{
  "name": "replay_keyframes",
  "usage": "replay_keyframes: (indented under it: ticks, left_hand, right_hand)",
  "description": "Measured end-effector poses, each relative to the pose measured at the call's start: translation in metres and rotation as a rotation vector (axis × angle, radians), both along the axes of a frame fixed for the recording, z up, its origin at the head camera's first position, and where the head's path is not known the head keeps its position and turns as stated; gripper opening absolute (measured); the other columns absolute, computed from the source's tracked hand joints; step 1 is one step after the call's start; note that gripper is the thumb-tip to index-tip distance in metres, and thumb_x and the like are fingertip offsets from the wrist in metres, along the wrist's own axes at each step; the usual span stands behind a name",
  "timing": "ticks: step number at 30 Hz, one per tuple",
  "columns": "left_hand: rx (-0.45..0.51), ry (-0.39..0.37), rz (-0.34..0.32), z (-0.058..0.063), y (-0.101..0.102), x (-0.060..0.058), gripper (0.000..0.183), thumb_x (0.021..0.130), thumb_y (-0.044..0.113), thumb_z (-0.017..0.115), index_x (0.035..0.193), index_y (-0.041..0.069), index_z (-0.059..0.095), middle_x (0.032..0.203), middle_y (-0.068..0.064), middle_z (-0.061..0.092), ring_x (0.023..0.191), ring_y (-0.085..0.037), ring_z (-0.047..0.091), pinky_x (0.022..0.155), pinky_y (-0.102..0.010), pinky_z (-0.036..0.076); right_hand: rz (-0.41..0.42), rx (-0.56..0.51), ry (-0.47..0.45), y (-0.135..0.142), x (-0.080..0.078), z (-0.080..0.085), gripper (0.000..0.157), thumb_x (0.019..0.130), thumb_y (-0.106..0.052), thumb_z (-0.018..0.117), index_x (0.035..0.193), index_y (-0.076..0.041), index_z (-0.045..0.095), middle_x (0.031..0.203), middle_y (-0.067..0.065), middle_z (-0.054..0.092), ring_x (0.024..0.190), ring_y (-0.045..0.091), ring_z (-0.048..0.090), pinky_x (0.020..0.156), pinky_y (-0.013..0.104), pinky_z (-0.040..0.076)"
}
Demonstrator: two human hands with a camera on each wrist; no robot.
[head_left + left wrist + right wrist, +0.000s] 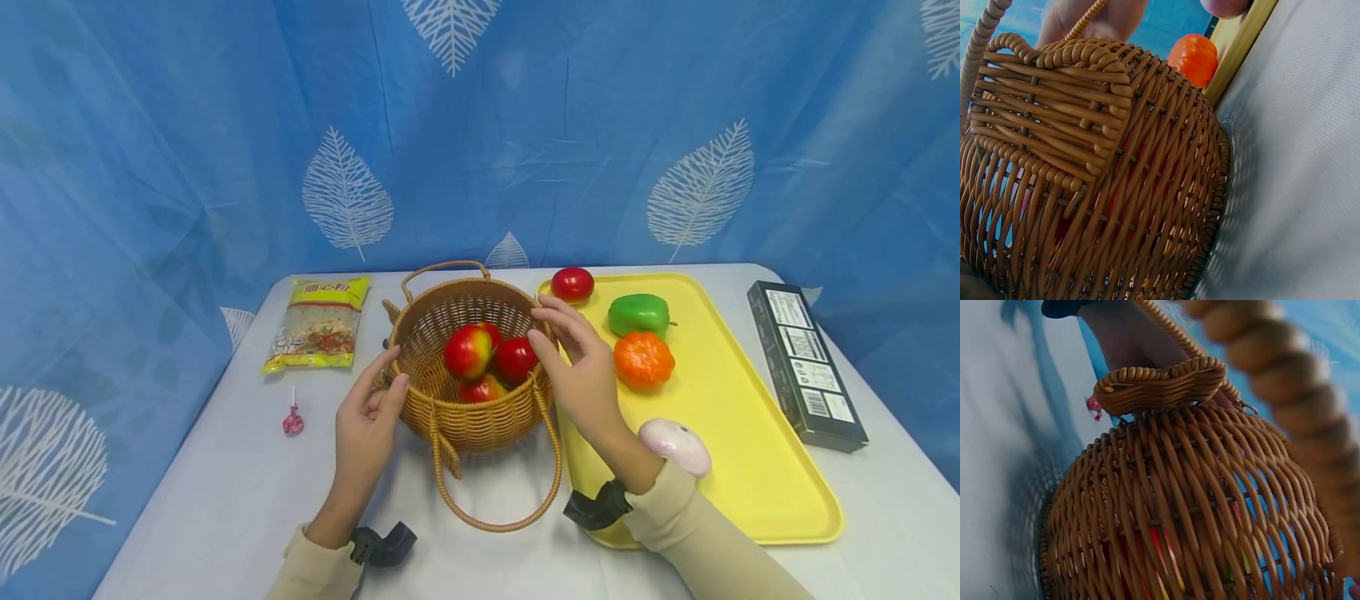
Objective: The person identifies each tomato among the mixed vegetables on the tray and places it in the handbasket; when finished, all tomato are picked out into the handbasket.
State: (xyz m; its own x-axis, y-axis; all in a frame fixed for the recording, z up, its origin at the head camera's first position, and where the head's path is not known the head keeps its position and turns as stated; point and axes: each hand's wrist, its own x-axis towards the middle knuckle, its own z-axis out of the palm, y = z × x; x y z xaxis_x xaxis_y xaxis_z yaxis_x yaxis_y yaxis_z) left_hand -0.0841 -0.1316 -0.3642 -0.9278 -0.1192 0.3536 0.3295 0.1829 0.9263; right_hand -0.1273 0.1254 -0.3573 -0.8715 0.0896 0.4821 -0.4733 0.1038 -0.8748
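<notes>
A round brown wicker basket [471, 427] stands at the middle of the table with several red and red-yellow fruits [468, 353] inside. My left hand [365, 421] holds its left side, thumb and index fingertips at the rim. On the opposite side, my right hand [585, 371] holds the rim, its fingers spread along the edge. One looped handle [498, 527] hangs down toward me, while the other handle [450, 265] stands up at the back. Both wrist views show the woven wall [1166, 169] close up, with red fruit visible through the gaps.
To the right lies a yellow tray [738, 467] with a green pepper [637, 315], an orange pumpkin [643, 361] and a pale pink rounded object [676, 447]. A red oval fruit [572, 285] sits at its far corner. Beyond is a black box [806, 362]. Leftward lie a food packet [318, 325] and a lollipop [293, 421].
</notes>
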Motion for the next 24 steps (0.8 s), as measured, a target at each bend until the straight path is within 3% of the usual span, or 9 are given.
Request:
replay_keyframes:
  ticks: [5,12,16,21,24]
  left_hand:
    - [-0.003,-0.026,0.016,-0.014,-0.005,-0.006,0.040,0.102,0.006,0.063,0.141,0.009,0.060,0.053,0.005,0.030,0.046,-0.004,0.025,0.041,-0.027,0.021]
    - [-0.004,-0.002,0.003,-0.026,-0.011,-0.013,0.040,0.102,0.012,0.065,0.142,0.017,0.061,0.053,0.001,0.030,0.045,-0.006,0.025,0.040,-0.029,0.021]
    - [0.017,0.016,-0.018,-0.025,-0.011,-0.014,0.040,0.102,0.015,0.066,0.141,0.019,0.062,0.053,0.001,0.031,0.045,-0.007,0.026,0.040,-0.029,0.021]
    - [0.028,0.014,-0.020,-0.026,-0.011,-0.015,0.040,0.102,0.013,0.065,0.141,0.017,0.062,0.053,0.001,0.031,0.045,-0.007,0.027,0.041,-0.028,0.023]
    - [0.027,0.008,-0.021,-0.027,-0.011,-0.015,0.040,0.102,0.013,0.065,0.142,0.017,0.061,0.053,0.001,0.030,0.045,-0.007,0.026,0.041,-0.028,0.022]
  right_hand:
    - [0.024,0.003,-0.028,0.009,0.001,0.005,0.025,0.098,-0.003,0.067,0.123,0.002,0.068,0.139,0.012,0.060,0.133,0.018,0.053,0.110,0.034,0.040]
    - [0.064,0.153,-0.048,0.037,-0.005,0.027,0.029,0.098,-0.004,0.068,0.127,-0.001,0.066,0.133,0.011,0.063,0.133,0.018,0.052,0.112,0.038,0.038]
    - [0.072,0.293,-0.113,0.057,-0.019,0.043,0.033,0.099,-0.014,0.070,0.130,-0.004,0.066,0.131,0.008,0.064,0.129,0.018,0.055,0.108,0.039,0.043]
    - [0.086,0.434,-0.278,0.082,-0.045,0.059,0.036,0.099,-0.034,0.070,0.129,-0.013,0.067,0.128,0.000,0.065,0.123,0.015,0.059,0.104,0.036,0.047]
    - [0.127,0.515,-0.363,0.093,-0.060,0.064,0.040,0.098,-0.039,0.070,0.130,-0.015,0.065,0.131,0.001,0.064,0.125,0.019,0.058,0.108,0.044,0.044]
